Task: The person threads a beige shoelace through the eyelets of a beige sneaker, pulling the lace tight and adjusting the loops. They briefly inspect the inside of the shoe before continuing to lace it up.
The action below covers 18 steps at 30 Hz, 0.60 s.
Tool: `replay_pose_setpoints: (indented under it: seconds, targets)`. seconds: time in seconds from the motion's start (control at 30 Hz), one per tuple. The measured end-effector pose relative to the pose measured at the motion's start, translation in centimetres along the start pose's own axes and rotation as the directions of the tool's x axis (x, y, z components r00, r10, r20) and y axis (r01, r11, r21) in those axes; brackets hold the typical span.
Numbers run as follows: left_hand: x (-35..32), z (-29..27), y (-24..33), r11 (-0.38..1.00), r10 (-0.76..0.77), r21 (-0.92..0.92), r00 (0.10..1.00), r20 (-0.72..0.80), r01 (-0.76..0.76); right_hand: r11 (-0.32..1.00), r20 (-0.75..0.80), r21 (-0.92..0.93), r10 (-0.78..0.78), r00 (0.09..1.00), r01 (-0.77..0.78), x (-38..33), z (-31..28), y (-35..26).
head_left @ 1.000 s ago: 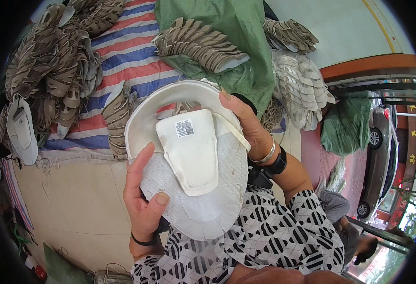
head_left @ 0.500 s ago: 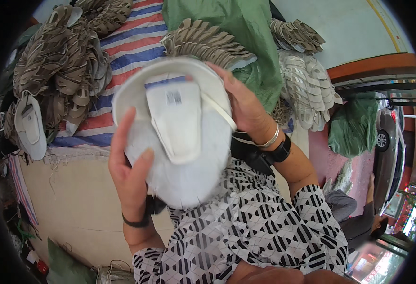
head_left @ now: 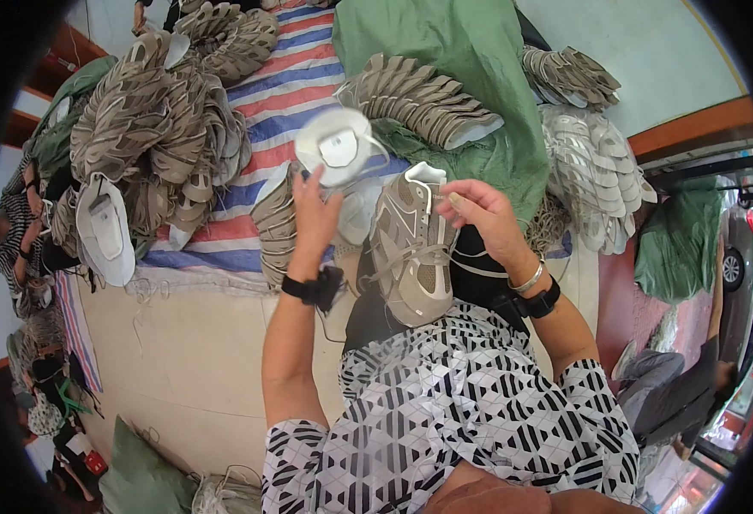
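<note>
Above the striped tarp point(head_left: 256, 111), a white shoe insert point(head_left: 335, 147) is pinched in the left hand point(head_left: 316, 214); a beige sneaker point(head_left: 411, 244) is steadied beside it, its lace held by the right hand point(head_left: 479, 210). With so light a pinch, the insert could likely slip.

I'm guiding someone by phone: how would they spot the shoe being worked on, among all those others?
Start at the green sheet at the top, then drop to the person's lap. The shoe lies there toe-down, beside the right hand. Unlike the stacked grey shoe piles, it lies alone, with loose laces.
</note>
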<state>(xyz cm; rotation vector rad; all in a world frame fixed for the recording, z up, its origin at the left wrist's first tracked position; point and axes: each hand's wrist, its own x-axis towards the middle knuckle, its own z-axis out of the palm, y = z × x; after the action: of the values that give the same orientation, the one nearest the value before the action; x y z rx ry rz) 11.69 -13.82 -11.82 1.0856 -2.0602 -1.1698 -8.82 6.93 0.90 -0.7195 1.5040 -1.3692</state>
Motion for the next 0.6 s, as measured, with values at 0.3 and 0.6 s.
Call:
replay_pose_setpoints:
  seconds: [0.3,0.6]
  targets:
    - [-7.3,0.6,9.9,0.984,0.151,-0.129,0.963,0.222,-0.124,0.898,0.011,-0.435,-0.071,0.997,0.069,-3.6,-3.2,3.7]
    - [-9.7,1.2,12.9,0.981,0.153,0.067,0.937,0.313,-0.182,0.588,0.15,-0.747,-0.303,0.941,0.309,-5.3,-1.2,3.6]
